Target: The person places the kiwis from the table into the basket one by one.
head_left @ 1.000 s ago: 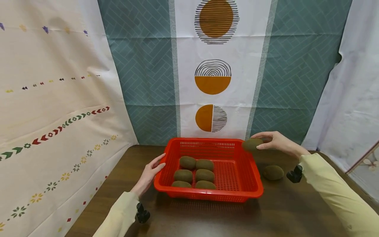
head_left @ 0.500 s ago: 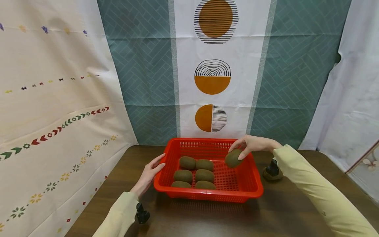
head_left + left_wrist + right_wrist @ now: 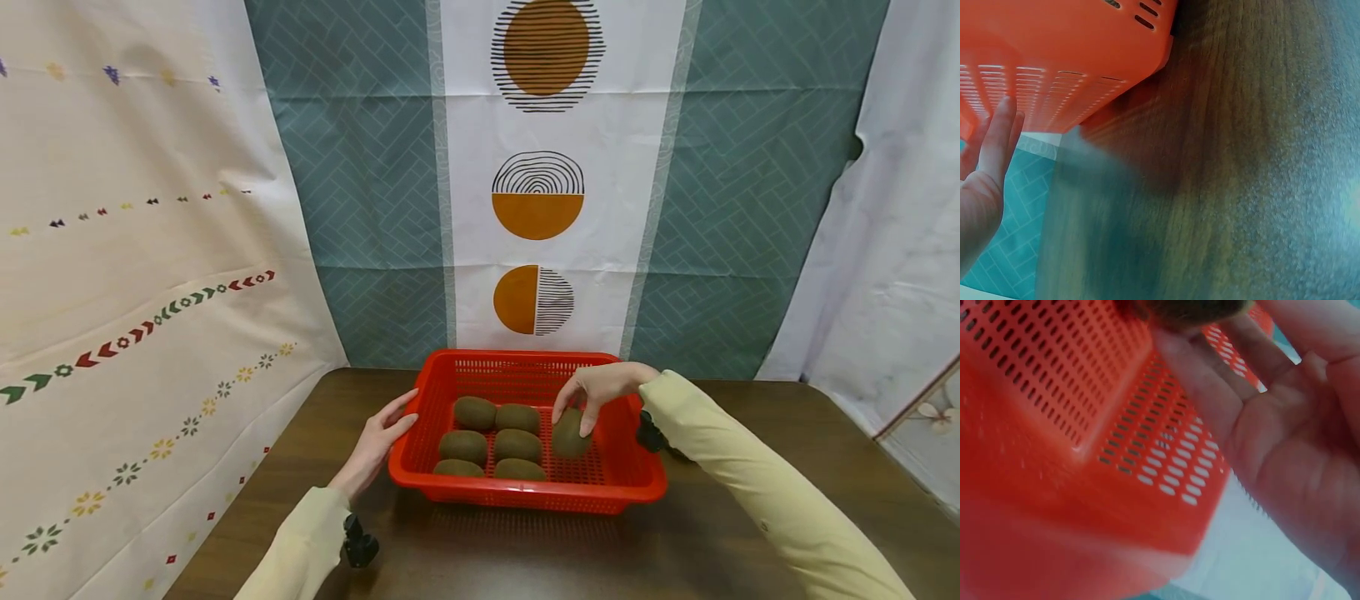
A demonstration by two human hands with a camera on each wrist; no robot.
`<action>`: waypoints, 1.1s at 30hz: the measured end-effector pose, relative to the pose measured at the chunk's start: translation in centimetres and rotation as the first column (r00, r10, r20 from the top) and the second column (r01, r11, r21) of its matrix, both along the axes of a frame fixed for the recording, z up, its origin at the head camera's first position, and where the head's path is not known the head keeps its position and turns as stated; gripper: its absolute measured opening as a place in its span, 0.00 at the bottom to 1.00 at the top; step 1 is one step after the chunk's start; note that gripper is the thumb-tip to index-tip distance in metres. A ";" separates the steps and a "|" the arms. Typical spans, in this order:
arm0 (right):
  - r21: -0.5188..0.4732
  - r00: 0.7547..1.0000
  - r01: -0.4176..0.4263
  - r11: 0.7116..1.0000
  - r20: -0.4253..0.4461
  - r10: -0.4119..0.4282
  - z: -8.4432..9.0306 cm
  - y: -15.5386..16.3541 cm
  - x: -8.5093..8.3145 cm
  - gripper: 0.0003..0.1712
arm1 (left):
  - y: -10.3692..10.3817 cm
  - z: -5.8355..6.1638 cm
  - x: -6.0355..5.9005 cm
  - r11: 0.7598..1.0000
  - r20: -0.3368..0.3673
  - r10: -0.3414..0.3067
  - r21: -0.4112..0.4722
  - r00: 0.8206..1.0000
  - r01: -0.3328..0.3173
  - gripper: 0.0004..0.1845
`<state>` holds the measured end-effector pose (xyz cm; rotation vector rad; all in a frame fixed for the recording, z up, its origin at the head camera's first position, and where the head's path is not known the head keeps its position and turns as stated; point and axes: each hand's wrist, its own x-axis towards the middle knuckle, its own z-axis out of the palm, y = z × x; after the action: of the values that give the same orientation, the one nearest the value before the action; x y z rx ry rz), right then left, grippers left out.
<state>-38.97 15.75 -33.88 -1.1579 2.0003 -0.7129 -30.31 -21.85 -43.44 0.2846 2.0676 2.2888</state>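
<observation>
A red plastic basket (image 3: 528, 490) with slotted walls stands on the table. Inside its left and middle part, several brown kiwis (image 3: 517, 446) lie in two columns. My right hand (image 3: 600, 387) reaches over the right side and grips another kiwi (image 3: 570, 439) between thumb and fingers, low inside, right of the columns. The right wrist view shows that fruit at the top edge, against the fingers. With fairly straight fingers, my left hand (image 3: 377, 439) touches the basket's left rim; in the left wrist view the fingers (image 3: 999, 140) lie along the slotted wall.
The dark wooden table (image 3: 510, 558) extends in front of and beside the basket. A patterned cloth (image 3: 375, 208) hangs close behind it. One more kiwi outside the basket on the right is almost wholly hidden by the right sleeve (image 3: 727, 458).
My right hand has carried the kiwi leftward over the right rim and down into the basket, tilting the fruit more upright. The left hand has stayed at the left rim.
</observation>
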 end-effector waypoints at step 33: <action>0.246 0.959 -0.089 0.965 0.284 0.016 -4.4 -3.7 0.0 0.20 | 0.0 0.2 0.1 1.000 0.003 -0.007 -0.017 1.000 0.007 0.26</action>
<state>-38.97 12.02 -38.31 -0.8999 1.7555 -0.5371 -30.25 -21.85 -43.25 0.2870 2.0805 2.2656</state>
